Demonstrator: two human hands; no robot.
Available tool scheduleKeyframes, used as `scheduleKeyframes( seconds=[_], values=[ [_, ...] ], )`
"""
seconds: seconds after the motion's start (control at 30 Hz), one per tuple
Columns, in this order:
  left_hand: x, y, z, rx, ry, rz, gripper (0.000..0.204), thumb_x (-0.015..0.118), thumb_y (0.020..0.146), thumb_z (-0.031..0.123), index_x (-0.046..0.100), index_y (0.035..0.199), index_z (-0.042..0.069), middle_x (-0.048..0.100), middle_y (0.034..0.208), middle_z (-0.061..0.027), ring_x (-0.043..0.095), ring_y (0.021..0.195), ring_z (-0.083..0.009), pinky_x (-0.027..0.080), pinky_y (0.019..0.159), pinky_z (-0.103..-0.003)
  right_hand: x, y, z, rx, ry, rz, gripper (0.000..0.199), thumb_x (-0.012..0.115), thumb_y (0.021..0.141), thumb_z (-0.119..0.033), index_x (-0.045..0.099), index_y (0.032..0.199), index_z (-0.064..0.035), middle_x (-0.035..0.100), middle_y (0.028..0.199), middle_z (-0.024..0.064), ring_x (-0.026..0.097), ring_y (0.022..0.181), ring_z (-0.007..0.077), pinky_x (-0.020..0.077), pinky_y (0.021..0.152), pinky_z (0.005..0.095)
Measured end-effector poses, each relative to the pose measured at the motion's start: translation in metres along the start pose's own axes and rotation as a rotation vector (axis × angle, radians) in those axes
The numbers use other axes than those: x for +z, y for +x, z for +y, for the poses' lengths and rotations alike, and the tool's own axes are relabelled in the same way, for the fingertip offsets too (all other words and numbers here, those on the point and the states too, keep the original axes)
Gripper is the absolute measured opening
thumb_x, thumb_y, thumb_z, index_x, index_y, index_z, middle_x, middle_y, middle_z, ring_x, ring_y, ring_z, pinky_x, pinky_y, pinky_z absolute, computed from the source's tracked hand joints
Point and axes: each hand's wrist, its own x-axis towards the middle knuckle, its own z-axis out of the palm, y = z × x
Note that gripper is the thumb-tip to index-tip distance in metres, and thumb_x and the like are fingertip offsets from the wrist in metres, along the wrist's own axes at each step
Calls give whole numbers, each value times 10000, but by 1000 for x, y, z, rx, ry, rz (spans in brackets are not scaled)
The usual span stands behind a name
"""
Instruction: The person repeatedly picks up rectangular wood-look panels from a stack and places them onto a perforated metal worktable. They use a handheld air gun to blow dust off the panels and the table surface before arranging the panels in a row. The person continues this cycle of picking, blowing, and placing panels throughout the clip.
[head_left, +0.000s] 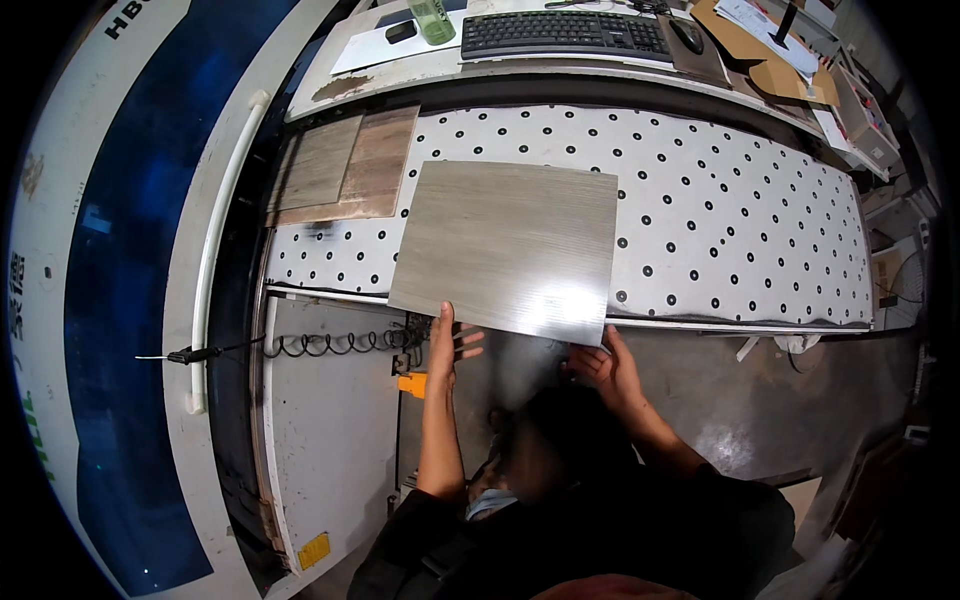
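A flat grey-brown wood-grain panel point(505, 245) lies over the dotted white table top, its near edge sticking out past the table's front. My left hand point(447, 345) is at that near edge, thumb up by the board and the other fingers stretched apart below it. At the near right corner my right hand point(608, 368) has its thumb against the panel's side and its fingers curled at the underside. Farther left, a smaller wood-grain board point(310, 165) rests on a browner board point(385, 170).
The white table point(740, 230) has rows of black round dots. Behind it, a raised shelf carries a keyboard point(565, 37), a mouse point(686, 36) and a green bottle point(432, 20). A machine with a blue window point(150, 230) and white handle point(222, 240) stands left, near a coiled black cable point(330, 345).
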Motion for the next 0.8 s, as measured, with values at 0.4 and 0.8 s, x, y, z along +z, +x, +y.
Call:
scheduleKeyframes(
  seconds=[0.4, 0.8],
  values=[
    [-7, 8, 16, 7, 161, -65, 894, 507, 905, 726, 466, 1371, -35, 678, 954, -176, 687, 831, -246, 588, 627, -336, 31, -14, -10, 13, 605, -186, 830, 499, 971, -554, 373, 1389, 152, 445, 1433, 278, 373, 1402, 386, 268, 1201, 504],
    [-147, 19, 42, 793, 373, 641, 472, 722, 915, 405, 610, 1152, 13, 649, 1066, -124, 597, 997, -226, 474, 878, -353, 95, -7, 14, -52, -286, -163, 565, 468, 1041, -330, 395, 1450, 53, 553, 1385, 241, 605, 1227, 317, 522, 1009, 399]
  ],
)
